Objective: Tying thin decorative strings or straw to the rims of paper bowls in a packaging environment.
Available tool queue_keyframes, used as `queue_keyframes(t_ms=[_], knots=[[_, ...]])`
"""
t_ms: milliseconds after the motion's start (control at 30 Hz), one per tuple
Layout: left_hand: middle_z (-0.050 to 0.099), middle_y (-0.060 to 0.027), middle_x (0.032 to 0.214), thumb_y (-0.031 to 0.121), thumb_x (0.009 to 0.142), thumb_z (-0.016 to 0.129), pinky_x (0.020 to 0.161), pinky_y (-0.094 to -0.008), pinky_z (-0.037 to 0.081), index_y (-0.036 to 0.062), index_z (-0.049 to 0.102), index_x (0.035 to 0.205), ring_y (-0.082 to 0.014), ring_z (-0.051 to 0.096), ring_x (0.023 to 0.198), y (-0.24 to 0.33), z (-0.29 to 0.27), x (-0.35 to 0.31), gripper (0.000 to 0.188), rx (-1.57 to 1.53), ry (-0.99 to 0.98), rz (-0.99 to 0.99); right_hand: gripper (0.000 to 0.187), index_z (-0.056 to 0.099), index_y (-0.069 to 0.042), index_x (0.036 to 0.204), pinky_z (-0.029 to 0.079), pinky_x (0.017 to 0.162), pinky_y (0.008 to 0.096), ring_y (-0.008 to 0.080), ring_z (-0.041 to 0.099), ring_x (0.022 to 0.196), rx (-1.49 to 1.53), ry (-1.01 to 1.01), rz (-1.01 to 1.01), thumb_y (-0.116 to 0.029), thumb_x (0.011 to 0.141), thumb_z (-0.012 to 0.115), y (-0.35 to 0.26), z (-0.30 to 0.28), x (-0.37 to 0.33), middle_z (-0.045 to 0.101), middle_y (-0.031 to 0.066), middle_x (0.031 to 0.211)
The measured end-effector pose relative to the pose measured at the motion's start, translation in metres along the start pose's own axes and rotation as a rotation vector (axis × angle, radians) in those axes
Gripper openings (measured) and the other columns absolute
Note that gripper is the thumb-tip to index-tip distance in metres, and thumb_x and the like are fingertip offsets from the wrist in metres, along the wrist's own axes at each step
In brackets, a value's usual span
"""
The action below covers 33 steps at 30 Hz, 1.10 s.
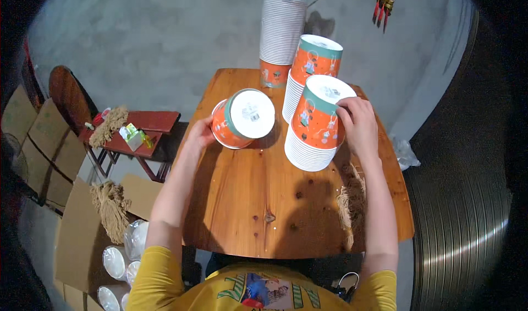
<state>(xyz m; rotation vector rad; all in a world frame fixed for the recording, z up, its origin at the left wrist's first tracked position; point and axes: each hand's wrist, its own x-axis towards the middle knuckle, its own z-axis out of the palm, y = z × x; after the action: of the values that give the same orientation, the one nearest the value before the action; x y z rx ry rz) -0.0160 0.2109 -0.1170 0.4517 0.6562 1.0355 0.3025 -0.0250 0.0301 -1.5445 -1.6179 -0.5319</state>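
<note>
My left hand (202, 133) grips an orange paper cup (223, 125) with a green band, tilted above the table, its white base facing up toward me. My right hand (360, 125) is closed at the side of the top cup (314, 118) on the near stack of upside-down paper cups; its fingertips touch the cup near the base edge. White rims of several nested cups (309, 154) show below it. Just behind stands a second inverted stack, topped by a matching orange cup (317, 63). How many cups my left hand holds is hard to tell.
A tall plastic-wrapped cup stack (282, 30) rises at the back of the wooden table (247, 201). Tan strings (345, 206) lie by its right edge. At left are a red bench (157, 123) and a cardboard box (82, 234) beside wrapped cups (115, 262). A ribbed metal shutter (467, 217) stands right.
</note>
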Motion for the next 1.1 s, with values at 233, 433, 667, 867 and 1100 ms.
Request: queue_keyframes(t_ms=[233,433,667,867,1100], knots=[[0.061,-0.0155,0.106,0.009,0.091,0.045,0.088,-0.0389,0.048,-0.0031,0.056,0.107,-0.024,0.059,0.097,-0.031,-0.034,0.055,0.023,-0.056,0.063,0.041,0.01,0.061,-0.005,0.086,0.045,0.083,0.0384,0.0287,0.055,0.093,-0.006,-0.071,-0.001,-0.011,0.08,0.061,0.003,-0.003,0.011,0.061,0.0089,0.092],[0.061,-0.0075,0.07,0.008,0.087,0.046,0.058,-0.0324,0.047,0.0042,0.062,0.075,-0.0187,0.057,0.061,-0.033,-0.055,0.062,0.02,0.526,0.108,0.286,0.01,0.061,-0.004,0.085,0.044,0.08,0.0392,0.0295,0.055,0.09,-0.003,-0.071,-0.006,-0.012,0.08,0.06,-0.003,-0.007,0.018,0.06,0.0104,0.09],[0.055,-0.0061,0.083,0.012,0.089,0.048,0.057,-0.0261,0.042,0.0018,0.057,0.089,-0.0117,0.051,0.066,-0.052,-0.035,0.02,0.013,0.774,0.521,1.04,0.01,0.061,-0.003,0.086,0.044,0.078,0.0373,0.0298,0.055,0.086,0.039,0.076,-0.121,-0.012,0.08,0.06,-0.016,-0.035,0.037,0.06,0.0104,0.089],[0.056,-0.0054,0.111,0.018,0.092,0.054,0.091,-0.0267,0.04,0.0055,0.052,0.117,-0.0118,0.051,0.104,-0.088,0.118,-0.13,0.028,0.838,-0.312,0.776,0.009,0.062,-0.004,0.09,0.045,0.077,0.0297,0.0201,0.056,0.083,0.122,0.263,-0.082,-0.007,0.081,0.061,-0.029,-0.076,0.012,0.061,0.0061,0.09],[0.052,0.0003,0.096,0.013,0.093,0.051,0.077,-0.023,0.04,0.003,0.051,0.105,-0.0072,0.047,0.085,-0.105,0.176,-0.227,0.015,0.47,-0.557,0.776,0.01,0.06,-0.001,0.096,0.043,0.085,0.0256,0.0126,0.055,0.093,0.648,0.335,0.28,-0.002,0.087,0.056,-0.059,-0.092,-0.065,0.06,0.0053,0.098]])
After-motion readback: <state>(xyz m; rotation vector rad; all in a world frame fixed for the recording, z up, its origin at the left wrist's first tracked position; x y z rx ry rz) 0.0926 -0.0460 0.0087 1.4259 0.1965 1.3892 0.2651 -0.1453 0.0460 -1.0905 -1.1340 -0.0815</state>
